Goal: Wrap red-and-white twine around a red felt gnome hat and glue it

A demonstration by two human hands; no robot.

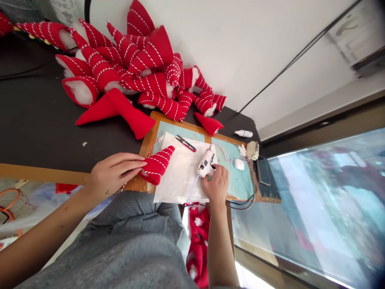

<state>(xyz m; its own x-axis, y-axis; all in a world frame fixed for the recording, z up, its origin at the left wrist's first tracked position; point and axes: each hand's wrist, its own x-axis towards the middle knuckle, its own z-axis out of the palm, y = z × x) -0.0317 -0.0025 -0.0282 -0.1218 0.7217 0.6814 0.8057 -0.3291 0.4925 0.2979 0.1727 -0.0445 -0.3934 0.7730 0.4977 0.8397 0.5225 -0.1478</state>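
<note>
My left hand (110, 176) pinches the lower left edge of a small red felt cone (159, 163) wound with red-and-white twisted cord. The cone's tip points up and to the right. White stuffing shows a little at its open base. My right hand (217, 184) is closed around the handle of a white hot glue gun (204, 163), its nozzle pointing away from me. A clear glue stick trails from the gun's rear. Beneath both lies a white plastic sheet (173, 190). Thread snips (185, 143) rest on the sheet beyond the cone.
Red cord-wound cones (150, 56) are heaped at the back left against the wall. Plain red felt pieces (116, 110) lie before them. On the right are loose twisted cord (223, 151), a white case (239, 164), a small white bottle (243, 133) and a plug adapter (252, 150).
</note>
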